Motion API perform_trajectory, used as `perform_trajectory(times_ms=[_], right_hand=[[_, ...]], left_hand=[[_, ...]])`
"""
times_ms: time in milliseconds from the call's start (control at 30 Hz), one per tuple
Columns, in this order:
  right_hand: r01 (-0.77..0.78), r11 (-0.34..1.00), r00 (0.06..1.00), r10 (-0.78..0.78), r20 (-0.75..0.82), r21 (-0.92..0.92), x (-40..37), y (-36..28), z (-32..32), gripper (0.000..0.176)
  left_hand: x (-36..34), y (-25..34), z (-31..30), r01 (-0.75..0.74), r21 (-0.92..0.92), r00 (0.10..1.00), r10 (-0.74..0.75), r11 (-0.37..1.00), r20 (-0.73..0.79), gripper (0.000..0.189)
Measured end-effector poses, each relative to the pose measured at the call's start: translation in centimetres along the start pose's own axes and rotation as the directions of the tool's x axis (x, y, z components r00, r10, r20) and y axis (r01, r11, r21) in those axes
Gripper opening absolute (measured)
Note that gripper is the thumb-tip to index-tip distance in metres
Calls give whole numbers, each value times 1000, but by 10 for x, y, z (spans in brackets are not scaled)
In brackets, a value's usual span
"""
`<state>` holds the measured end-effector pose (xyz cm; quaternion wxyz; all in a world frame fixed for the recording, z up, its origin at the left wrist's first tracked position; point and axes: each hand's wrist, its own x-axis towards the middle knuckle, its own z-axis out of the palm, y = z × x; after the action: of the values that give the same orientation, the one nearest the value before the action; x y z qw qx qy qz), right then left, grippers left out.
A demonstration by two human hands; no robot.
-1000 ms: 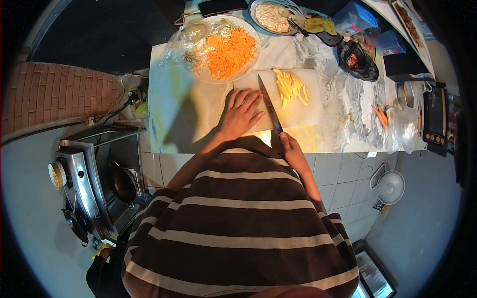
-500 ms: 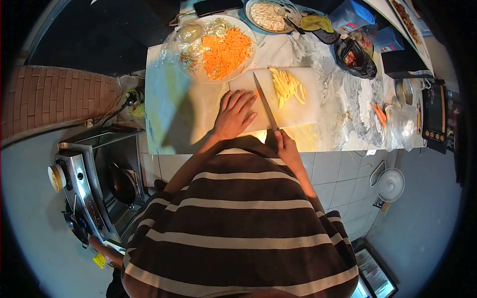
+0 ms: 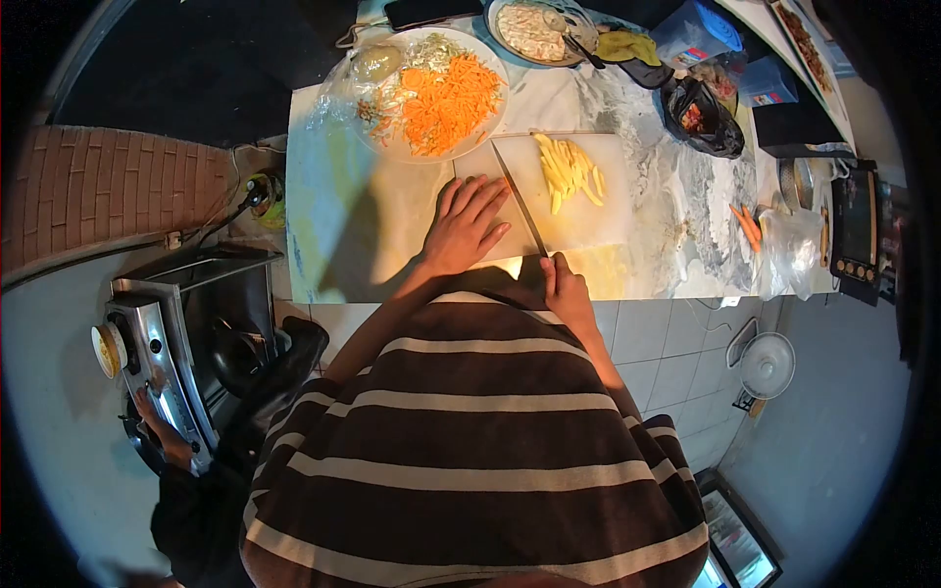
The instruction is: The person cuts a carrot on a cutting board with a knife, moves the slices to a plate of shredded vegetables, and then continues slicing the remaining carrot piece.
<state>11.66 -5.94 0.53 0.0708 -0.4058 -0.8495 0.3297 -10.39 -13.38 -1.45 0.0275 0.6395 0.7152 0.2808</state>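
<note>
My right hand (image 3: 568,289) grips the handle of a kitchen knife (image 3: 520,201), its long blade pointing away from me and lying slantwise over the white cutting board (image 3: 613,220). Left of the blade, my left hand (image 3: 463,227) lies flat with fingers stretched, its fingertips close to the knife. A small orange bit shows at those fingertips; what lies under them is hidden. To the right of the knife, a pile of pale yellow sticks (image 3: 569,171) rests on the board.
A plate (image 3: 503,108) of shredded orange and pale vegetables stands behind my left hand. Further right are a bowl (image 3: 537,34), a black plastic bag (image 3: 701,118) and carrots (image 3: 747,227). Another person's hand (image 3: 162,431) is at the stove (image 3: 162,363) on the left.
The knife blade has shifted slightly left, nearer my left fingertips. My left hand stays nearly still. At left, the other person's arm has reached further in over the stove.
</note>
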Motion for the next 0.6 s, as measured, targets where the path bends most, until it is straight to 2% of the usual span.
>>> perform_trajectory(times_ms=[100, 400, 600], right_hand=[[-19, 1000, 1000, 19, 13, 13, 0, -1, 0, 28], [-46, 994, 999, 48, 23, -102, -1, -4, -3, 28], [-13, 995, 1000, 15, 11, -99, -2, 3, 0, 29]], left_hand=[[0, 0, -1, 0, 5, 1000, 0, 1000, 0, 52], [-1, -1, 2, -1, 21, 1000, 1, 1000, 8, 53], [-1, -1, 1, 10, -27, 1000, -9, 1000, 9, 53]])
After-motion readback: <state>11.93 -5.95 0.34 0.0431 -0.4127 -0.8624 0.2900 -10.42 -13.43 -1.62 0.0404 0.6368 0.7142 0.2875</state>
